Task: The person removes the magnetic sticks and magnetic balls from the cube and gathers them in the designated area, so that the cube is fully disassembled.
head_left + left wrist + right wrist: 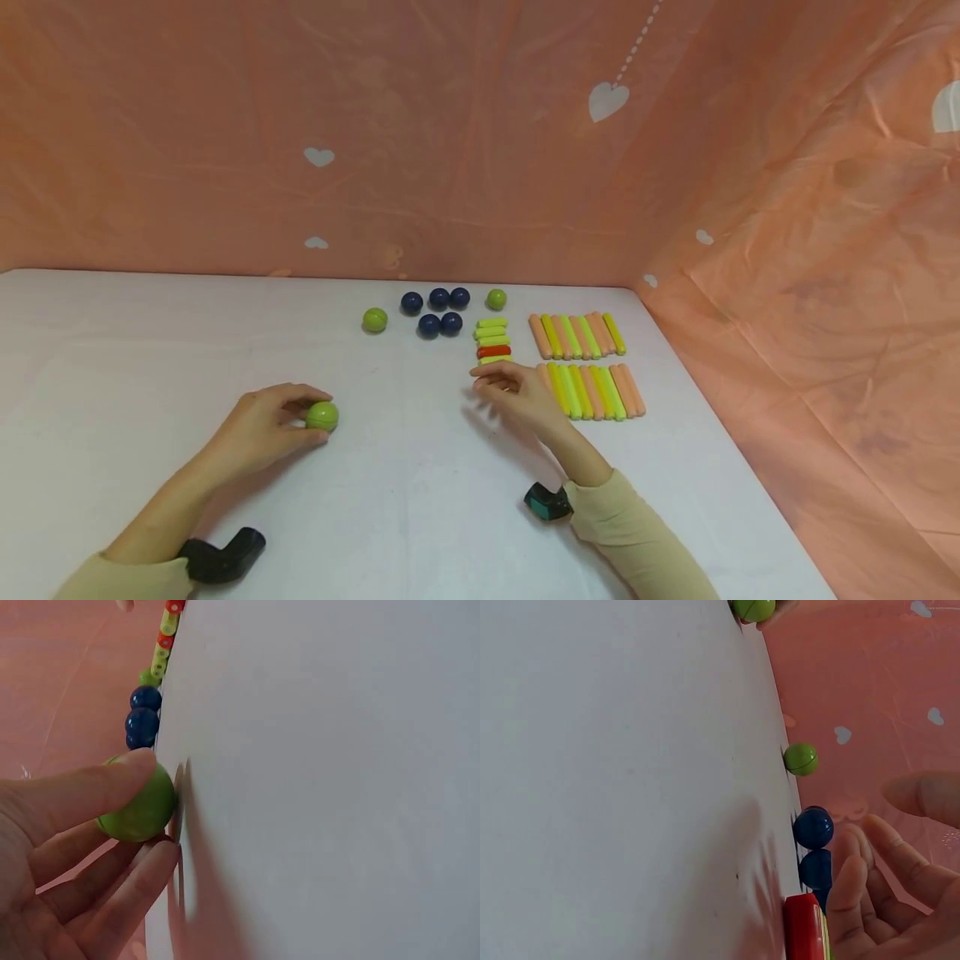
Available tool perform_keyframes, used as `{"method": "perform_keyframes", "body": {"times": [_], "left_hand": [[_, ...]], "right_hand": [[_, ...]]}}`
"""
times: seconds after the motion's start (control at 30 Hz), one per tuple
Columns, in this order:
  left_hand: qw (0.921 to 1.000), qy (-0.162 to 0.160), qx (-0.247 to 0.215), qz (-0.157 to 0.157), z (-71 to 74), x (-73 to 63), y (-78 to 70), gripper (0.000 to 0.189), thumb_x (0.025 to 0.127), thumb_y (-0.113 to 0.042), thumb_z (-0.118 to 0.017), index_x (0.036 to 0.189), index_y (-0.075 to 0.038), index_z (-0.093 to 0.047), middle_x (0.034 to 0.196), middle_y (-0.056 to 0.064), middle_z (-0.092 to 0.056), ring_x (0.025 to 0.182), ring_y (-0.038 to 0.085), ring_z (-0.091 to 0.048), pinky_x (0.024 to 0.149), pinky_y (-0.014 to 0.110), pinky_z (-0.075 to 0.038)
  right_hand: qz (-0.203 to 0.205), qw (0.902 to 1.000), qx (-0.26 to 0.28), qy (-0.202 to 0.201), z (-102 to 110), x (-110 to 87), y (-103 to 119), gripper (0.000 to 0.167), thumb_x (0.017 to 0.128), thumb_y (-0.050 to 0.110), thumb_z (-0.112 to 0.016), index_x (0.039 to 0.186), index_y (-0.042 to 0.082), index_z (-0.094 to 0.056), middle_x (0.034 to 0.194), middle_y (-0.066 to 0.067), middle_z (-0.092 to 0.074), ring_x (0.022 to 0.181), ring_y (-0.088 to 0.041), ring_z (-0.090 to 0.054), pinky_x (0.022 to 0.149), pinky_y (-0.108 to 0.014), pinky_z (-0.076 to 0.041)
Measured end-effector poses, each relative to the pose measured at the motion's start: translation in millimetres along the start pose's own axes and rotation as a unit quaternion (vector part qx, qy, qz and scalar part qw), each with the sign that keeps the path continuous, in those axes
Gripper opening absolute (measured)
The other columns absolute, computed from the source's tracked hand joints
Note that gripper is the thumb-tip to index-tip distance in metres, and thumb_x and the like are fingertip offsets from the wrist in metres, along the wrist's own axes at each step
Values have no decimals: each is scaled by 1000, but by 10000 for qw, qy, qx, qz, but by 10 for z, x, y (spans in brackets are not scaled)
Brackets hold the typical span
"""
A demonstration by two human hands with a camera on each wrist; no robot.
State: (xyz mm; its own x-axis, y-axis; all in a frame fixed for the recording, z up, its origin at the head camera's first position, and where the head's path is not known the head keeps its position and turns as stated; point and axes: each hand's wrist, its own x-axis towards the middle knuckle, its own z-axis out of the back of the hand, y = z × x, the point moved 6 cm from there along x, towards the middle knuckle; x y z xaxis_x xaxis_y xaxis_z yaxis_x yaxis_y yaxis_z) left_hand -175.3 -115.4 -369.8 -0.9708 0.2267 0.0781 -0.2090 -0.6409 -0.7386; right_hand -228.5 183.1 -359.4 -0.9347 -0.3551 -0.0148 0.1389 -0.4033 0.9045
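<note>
My left hand [258, 429] pinches a glossy green ball [322, 416] between thumb and fingers, low over the white table at left of centre. The left wrist view shows the thumb on one side of the ball [139, 802] and fingers below it. My right hand [517, 396] hovers with loosely bent fingers at the near end of a column of short sticks, overlapping it from above. Thumb and fingers stand apart with nothing between them in the right wrist view. Most of these short sticks are light green [492, 332]; one is red [493, 352].
Several dark blue balls [429, 326] sit at the back, flanked by one green ball [375, 320] at left and another green ball [497, 298] at right. Two rows of longer peach, yellow and green sticks [576, 336] lie right. An orange cloth [450, 167] hangs behind the table.
</note>
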Motion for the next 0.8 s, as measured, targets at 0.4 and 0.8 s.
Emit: {"method": "perform_keyframes", "body": {"times": [0.4, 0.8], "left_hand": [[9995, 214, -55, -204, -288, 316, -329, 37, 74, -17, -82, 106, -3, -69, 94, 6, -68, 86, 21, -61, 77, 38, -50], [9986, 476, 196, -133, -474, 404, -444, 36, 75, -17, -81, 107, -4, -69, 95, 6, -69, 88, 21, -60, 80, 43, -49]], "right_hand": [[-191, 9995, 181, 179, -72, -15, -64, 27, 93, 7, -59, 117, -7, -61, 99, -27, -66, 72, -22, -62, 57, -25, -50], [-116, 9996, 128, 230, -82, -30, -55, 27, 92, 6, -60, 116, -7, -61, 100, -28, -66, 76, -26, -62, 60, -24, -50]]}}
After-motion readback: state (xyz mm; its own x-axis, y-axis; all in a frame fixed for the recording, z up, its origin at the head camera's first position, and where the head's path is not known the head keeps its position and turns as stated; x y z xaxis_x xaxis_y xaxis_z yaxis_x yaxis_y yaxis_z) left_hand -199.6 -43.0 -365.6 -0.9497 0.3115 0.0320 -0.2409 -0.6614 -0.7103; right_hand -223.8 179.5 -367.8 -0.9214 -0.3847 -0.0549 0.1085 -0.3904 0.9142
